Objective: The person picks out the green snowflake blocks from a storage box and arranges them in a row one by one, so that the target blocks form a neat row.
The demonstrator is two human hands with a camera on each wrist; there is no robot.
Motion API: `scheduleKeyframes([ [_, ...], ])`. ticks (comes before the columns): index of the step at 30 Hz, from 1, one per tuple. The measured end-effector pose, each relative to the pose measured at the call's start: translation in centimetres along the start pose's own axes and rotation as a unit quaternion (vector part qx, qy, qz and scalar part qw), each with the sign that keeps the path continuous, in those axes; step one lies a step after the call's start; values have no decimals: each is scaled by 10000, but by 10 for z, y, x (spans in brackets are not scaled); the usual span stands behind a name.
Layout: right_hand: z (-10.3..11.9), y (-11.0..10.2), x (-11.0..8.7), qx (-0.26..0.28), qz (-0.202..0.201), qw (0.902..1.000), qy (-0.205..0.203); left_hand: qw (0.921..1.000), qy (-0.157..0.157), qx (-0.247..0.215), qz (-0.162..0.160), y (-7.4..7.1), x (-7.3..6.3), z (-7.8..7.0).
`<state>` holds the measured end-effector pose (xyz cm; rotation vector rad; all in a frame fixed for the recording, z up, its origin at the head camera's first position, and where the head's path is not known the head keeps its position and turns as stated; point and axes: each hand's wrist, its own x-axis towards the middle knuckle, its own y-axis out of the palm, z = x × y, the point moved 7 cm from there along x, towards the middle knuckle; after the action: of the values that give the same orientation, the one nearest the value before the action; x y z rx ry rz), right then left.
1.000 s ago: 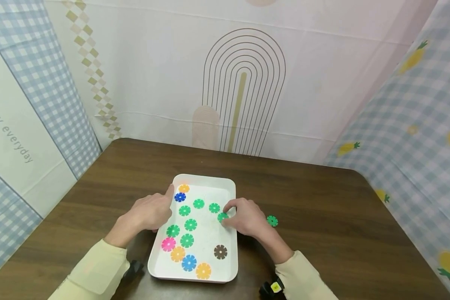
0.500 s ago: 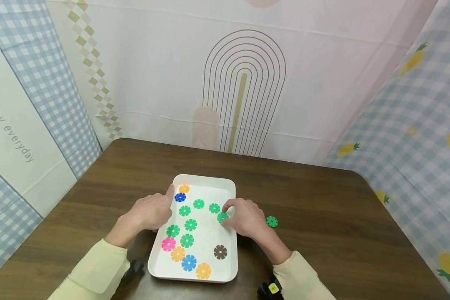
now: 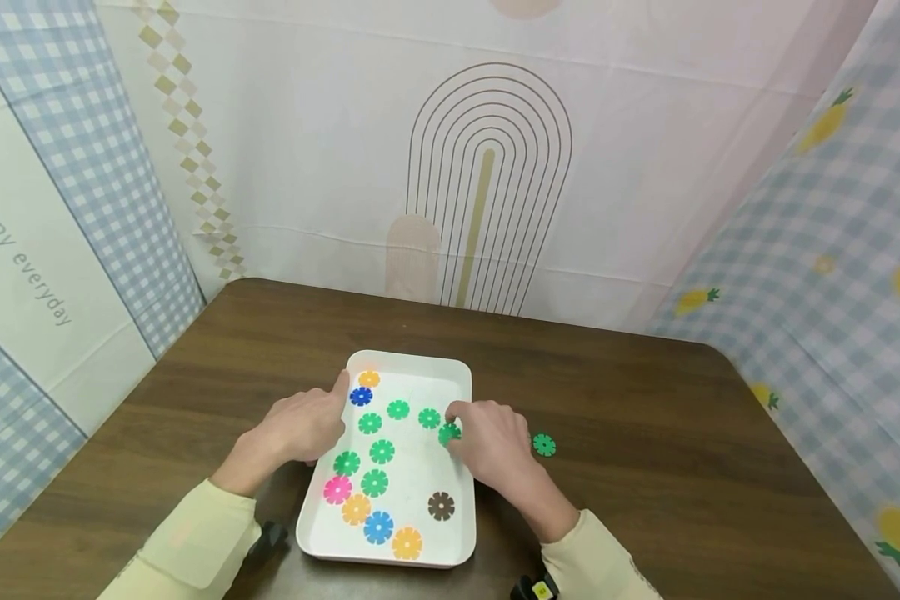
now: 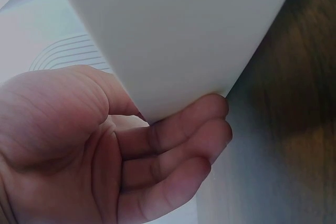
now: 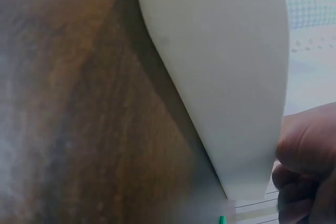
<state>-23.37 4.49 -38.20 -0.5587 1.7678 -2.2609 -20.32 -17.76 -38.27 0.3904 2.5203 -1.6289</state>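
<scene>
A white tray (image 3: 420, 475) lies on the table, several notched plastic discs spread flat inside it. My left hand (image 3: 307, 425) grips the tray's left side; in the left wrist view, the fingers (image 4: 184, 124) curl against its outer wall. Over the right rim reaches my right hand (image 3: 491, 442), thumb and index finger pinching a green notched disc (image 3: 449, 433). Other green discs, such as one green disc (image 3: 429, 418) just left of it, form a curved row. In the right wrist view, the right hand (image 5: 307, 166) is partly cut off and its held disc is hidden.
A loose green disc (image 3: 543, 444) lies on the brown table (image 3: 645, 467) right of the tray. A brown disc (image 3: 441, 506) sits apart near the tray's lower right. Blue, orange and pink discs line its left and front. A patterned cloth (image 3: 307, 167) hangs behind the table.
My right hand has turned slightly, and the pinched green disc has shifted a little to the right. The left hand keeps its hold on the tray.
</scene>
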Motion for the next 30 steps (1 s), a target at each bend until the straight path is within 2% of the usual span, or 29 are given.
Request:
scheduleKeyframes([
  [5,6,-1,-1,-343,-241,9977,-529,10000,-1,-27,-11,0,0,0],
  [11,10,1,0,-491,-150,9932,-1042,10000,-26,7,-9,0,1,1],
  [21,8,7,5,-352,376,9943,-937,10000,-12,31,-31,2,2,1],
  [30,4,8,5,-3,466,9951,-867,10000,-57,21,-50,3,2,1],
])
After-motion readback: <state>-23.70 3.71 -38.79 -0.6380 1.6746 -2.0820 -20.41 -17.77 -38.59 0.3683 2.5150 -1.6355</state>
